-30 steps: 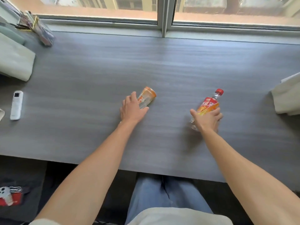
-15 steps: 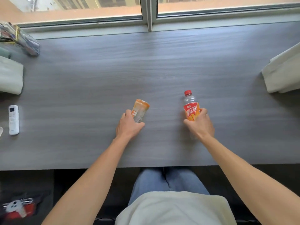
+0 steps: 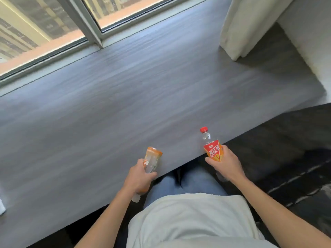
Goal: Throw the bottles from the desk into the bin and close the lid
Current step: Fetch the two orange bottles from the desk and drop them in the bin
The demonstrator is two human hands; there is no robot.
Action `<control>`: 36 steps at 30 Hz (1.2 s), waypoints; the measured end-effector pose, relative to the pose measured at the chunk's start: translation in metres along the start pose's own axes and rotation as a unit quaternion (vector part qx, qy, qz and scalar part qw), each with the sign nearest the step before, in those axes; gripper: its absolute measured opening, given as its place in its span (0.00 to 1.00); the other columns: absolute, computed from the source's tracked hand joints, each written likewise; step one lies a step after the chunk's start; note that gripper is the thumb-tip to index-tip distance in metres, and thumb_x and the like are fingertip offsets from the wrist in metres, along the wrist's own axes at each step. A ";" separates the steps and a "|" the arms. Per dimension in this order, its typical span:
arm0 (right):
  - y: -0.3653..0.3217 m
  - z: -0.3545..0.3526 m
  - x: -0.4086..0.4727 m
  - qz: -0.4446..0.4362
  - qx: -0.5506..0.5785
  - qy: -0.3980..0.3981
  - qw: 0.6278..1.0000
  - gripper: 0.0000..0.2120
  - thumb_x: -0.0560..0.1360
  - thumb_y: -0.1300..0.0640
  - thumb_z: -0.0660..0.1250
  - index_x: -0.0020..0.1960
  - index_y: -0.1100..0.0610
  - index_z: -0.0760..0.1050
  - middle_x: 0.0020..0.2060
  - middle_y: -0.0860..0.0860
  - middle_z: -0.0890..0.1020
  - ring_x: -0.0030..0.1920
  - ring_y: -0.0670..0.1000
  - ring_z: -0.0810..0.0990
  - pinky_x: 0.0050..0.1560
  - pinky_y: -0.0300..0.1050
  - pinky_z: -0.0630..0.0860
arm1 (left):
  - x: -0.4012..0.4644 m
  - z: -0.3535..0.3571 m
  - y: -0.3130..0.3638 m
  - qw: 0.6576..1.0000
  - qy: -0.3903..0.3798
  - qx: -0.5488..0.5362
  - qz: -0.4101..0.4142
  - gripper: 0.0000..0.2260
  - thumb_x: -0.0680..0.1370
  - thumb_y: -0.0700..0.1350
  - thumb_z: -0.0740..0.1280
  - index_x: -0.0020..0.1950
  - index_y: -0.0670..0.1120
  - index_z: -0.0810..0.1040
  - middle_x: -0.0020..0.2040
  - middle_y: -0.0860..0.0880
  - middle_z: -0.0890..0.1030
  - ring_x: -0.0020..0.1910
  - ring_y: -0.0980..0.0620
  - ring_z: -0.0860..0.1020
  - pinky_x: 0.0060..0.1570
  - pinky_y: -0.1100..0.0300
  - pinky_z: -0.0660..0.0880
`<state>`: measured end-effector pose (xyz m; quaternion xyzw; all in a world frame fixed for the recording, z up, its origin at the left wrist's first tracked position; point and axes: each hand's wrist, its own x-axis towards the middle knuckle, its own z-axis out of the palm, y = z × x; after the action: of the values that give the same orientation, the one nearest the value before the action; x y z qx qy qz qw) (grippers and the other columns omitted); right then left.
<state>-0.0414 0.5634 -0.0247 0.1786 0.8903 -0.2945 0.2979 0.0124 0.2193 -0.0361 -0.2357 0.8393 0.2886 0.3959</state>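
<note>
My left hand (image 3: 138,178) grips a clear bottle with an orange label (image 3: 152,159), held over the near edge of the grey desk (image 3: 125,104). A clear bottle with a red cap and red-orange label (image 3: 212,149) stands upright in my right hand (image 3: 227,166), just past the desk's front edge. Both bottles are lifted off the desk. No bin shows in this view.
A window (image 3: 53,24) runs along the far side of the desk. A pale curtain (image 3: 250,24) hangs at the right end. Dark floor (image 3: 286,149) lies to the right of the desk. A white object (image 3: 2,205) peeks in at the left edge.
Both hands pulled the bottles back from mid-desk to its near edge and lifted them. The view swung to the right, so the left-side items left the frame.
</note>
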 end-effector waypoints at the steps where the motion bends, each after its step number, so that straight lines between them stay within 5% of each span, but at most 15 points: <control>1: 0.017 -0.001 -0.010 0.029 0.028 0.006 0.999 0.27 0.62 0.32 0.72 0.55 0.42 0.68 0.43 0.41 0.79 0.41 0.42 0.79 0.35 0.38 0.72 | 0.003 0.004 0.008 1.000 -0.013 0.016 0.019 0.20 0.64 0.62 0.67 0.48 0.55 0.66 0.42 0.54 0.77 0.38 0.55 0.77 0.32 0.56 0.70; 9: 0.157 0.021 -0.105 0.264 0.177 0.060 0.946 0.25 0.60 0.38 0.75 0.51 0.47 0.72 0.41 0.46 0.83 0.40 0.49 0.82 0.41 0.48 0.79 | 0.022 0.045 0.124 0.972 -0.097 0.145 0.160 0.21 0.65 0.61 0.69 0.52 0.55 0.67 0.42 0.52 0.79 0.39 0.52 0.78 0.36 0.54 0.74; 15: 0.243 0.039 -0.149 0.381 0.307 0.071 0.869 0.26 0.65 0.49 0.81 0.56 0.56 0.74 0.47 0.56 0.83 0.47 0.59 0.82 0.51 0.55 0.79 | 0.020 0.105 0.235 0.939 -0.130 0.220 0.229 0.25 0.65 0.62 0.70 0.56 0.59 0.64 0.45 0.54 0.78 0.43 0.50 0.78 0.42 0.53 0.73; 18: 0.279 0.027 -0.158 0.416 0.381 0.094 0.820 0.24 0.67 0.54 0.82 0.55 0.57 0.73 0.47 0.58 0.82 0.44 0.58 0.81 0.48 0.53 0.76 | 0.016 0.141 0.285 0.920 -0.126 0.277 0.246 0.23 0.66 0.61 0.72 0.53 0.58 0.63 0.44 0.53 0.76 0.41 0.49 0.76 0.41 0.54 0.71; 22: 0.326 -0.007 -0.153 0.425 0.420 0.119 0.793 0.25 0.66 0.56 0.83 0.53 0.56 0.71 0.42 0.54 0.79 0.35 0.45 0.74 0.37 0.46 0.69 | 0.012 0.185 0.336 0.894 -0.127 0.348 0.252 0.23 0.68 0.59 0.73 0.52 0.51 0.66 0.44 0.49 0.77 0.41 0.44 0.76 0.40 0.53 0.71; 26: 0.364 -0.051 -0.126 0.419 0.414 0.130 0.797 0.22 0.67 0.53 0.81 0.54 0.60 0.75 0.46 0.62 0.84 0.42 0.59 0.83 0.45 0.54 0.79 | 0.016 0.210 0.371 0.877 -0.118 0.400 0.239 0.23 0.70 0.57 0.74 0.53 0.47 0.67 0.48 0.45 0.79 0.43 0.42 0.76 0.42 0.54 0.72; 32: 0.406 -0.137 -0.070 0.399 0.430 0.201 0.785 0.26 0.62 0.42 0.78 0.52 0.53 0.74 0.41 0.54 0.84 0.39 0.57 0.83 0.45 0.54 0.82 | 0.028 0.222 0.416 0.860 -0.109 0.452 0.208 0.30 0.71 0.58 0.75 0.66 0.45 0.70 0.57 0.42 0.81 0.54 0.40 0.80 0.45 0.56 0.70; 36: 0.433 -0.186 -0.046 0.395 0.435 0.213 0.781 0.29 0.61 0.35 0.75 0.54 0.50 0.73 0.42 0.50 0.83 0.43 0.54 0.83 0.49 0.53 0.81 | 0.033 0.242 0.458 0.855 -0.130 0.470 0.174 0.29 0.70 0.57 0.75 0.65 0.45 0.73 0.56 0.44 0.83 0.54 0.40 0.81 0.48 0.54 0.74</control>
<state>0.1279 1.0049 -0.0554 0.6835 0.5600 -0.4611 0.0813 -0.1645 0.7069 -0.0517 0.1678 0.8432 -0.0486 0.5085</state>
